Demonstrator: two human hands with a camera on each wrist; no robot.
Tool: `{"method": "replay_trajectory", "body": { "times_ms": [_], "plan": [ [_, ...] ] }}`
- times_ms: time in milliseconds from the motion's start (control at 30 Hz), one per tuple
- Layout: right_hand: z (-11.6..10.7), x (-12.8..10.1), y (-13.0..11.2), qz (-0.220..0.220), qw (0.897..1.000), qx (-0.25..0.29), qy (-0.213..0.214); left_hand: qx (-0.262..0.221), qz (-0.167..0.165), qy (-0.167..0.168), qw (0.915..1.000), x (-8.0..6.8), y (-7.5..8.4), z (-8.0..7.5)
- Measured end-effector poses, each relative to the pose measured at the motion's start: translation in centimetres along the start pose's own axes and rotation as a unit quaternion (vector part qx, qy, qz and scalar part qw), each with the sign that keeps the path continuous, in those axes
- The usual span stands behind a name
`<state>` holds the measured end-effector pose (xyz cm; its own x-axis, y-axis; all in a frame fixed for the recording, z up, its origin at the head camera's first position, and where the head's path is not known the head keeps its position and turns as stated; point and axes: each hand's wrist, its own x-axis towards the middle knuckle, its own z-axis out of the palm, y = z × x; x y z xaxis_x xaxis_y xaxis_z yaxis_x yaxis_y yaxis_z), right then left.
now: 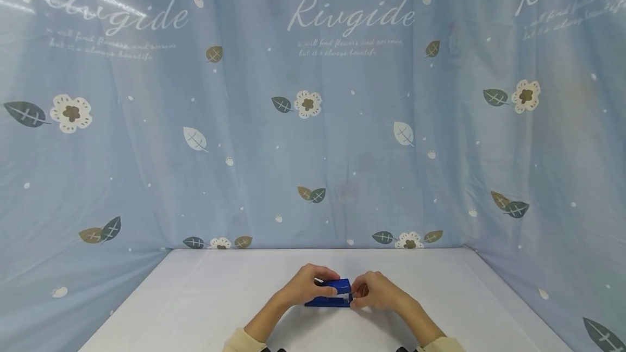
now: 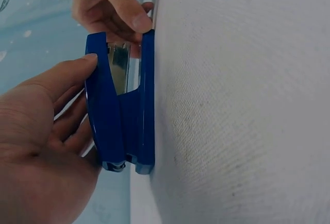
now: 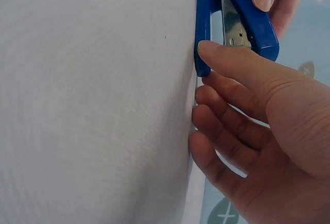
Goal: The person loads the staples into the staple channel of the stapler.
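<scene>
A blue stapler (image 1: 342,286) stands on the white table in front of me, its front end toward the right. My left hand (image 1: 307,286) holds the stapler's upper arm from above, thumb on the near side. In the left wrist view, the metal staple channel (image 2: 120,67) shows between the raised upper arm and the base (image 2: 147,95). My right hand (image 1: 379,291) pinches the front end of the base, its thumb (image 3: 227,59) on the near side and the forefinger mostly hidden behind it. The other right fingers are bent beside the table surface.
The white table (image 1: 205,308) reaches back to a blue curtain (image 1: 352,151) with printed leaves and flowers. Curtain panels also close off the left and right sides.
</scene>
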<state>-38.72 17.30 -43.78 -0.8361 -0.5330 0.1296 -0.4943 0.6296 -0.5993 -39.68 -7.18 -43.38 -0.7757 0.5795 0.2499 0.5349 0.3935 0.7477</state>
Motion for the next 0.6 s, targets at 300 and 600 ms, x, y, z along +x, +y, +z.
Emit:
{"method": "replay_trajectory", "body": {
  "times_ms": [300, 600],
  "plan": [
    [0.6, 0.1, 0.4, -0.004, 1.000, -0.002, -0.007, 0.029, -0.007, -0.016, 0.9994, -0.7, -0.1, -0.3],
    [0.2, -0.3, -0.6, 0.017, 0.999, -0.041, 0.003, 0.162, -0.008, -0.013, 0.9866, -2.0, 0.9, -1.7]
  ]
}}
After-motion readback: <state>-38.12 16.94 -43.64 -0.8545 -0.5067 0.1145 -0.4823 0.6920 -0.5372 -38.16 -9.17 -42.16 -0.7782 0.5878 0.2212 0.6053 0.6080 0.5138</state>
